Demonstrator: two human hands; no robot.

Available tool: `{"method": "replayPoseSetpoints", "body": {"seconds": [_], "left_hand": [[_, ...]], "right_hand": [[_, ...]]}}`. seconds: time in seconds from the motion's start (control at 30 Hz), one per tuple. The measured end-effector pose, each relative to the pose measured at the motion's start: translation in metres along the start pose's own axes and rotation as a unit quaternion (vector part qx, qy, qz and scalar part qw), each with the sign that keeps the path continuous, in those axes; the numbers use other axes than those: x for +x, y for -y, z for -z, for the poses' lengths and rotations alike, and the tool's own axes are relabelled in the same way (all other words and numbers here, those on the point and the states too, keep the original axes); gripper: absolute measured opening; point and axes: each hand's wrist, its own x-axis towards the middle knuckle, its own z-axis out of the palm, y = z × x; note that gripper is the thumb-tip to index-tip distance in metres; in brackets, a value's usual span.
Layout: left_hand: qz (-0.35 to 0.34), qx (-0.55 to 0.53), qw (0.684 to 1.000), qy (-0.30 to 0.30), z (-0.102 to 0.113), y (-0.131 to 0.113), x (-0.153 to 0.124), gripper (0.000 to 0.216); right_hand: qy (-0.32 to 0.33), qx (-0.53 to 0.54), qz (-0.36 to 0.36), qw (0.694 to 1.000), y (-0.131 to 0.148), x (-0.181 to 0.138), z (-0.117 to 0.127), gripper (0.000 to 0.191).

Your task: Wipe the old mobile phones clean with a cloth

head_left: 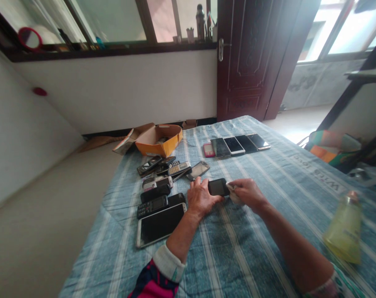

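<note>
A small black phone (217, 187) lies on the blue striped cloth (244, 248) between my hands. My left hand (201, 198) grips its left end with curled fingers. My right hand (247, 193) is closed on a small pale cloth or wipe (232, 191) pressed against the phone's right end. Just left of my left hand lies a heap of old keypad phones (163, 174), and a large black smartphone (160, 224) rests nearest to me.
A row of several smartphones (236, 145) lies further back. An orange cardboard box (159, 140) sits at the far left corner. A yellowish plastic bottle (343, 229) stands at right. The bed's left edge drops to the floor; a dark door (250, 58) is behind.
</note>
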Motion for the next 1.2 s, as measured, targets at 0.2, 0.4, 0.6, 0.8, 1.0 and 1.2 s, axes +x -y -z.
{"method": "replayPoseSetpoints", "body": {"seconds": [0.2,0.4,0.6,0.8,1.0,1.2], "left_hand": [[0.002,-0.006,1.000,0.008,0.004,-0.004,0.001,0.060],[0.013,0.020,1.000,0.017,0.001,-0.011,0.001,0.061],[0.028,0.038,0.999,0.014,-0.004,-0.014,0.003,0.062],[0.037,0.052,0.998,0.009,-0.007,-0.020,0.005,0.063],[0.023,0.053,0.998,0.008,-0.009,-0.019,0.004,0.057],[-0.058,-0.006,0.998,0.012,-0.004,0.004,-0.004,0.057]], "right_hand": [[-0.077,0.016,0.000,0.997,-0.010,0.007,0.006,0.036],[-0.057,-0.074,0.085,0.992,-0.018,0.010,-0.008,0.033],[-0.015,-0.195,0.073,0.978,-0.013,0.005,-0.001,0.034],[-0.092,-0.323,0.109,0.936,-0.017,0.005,-0.004,0.035],[-0.027,-0.402,0.155,0.902,-0.015,-0.003,-0.020,0.037],[-0.011,-0.433,0.147,0.889,-0.012,-0.006,-0.022,0.038]]}}
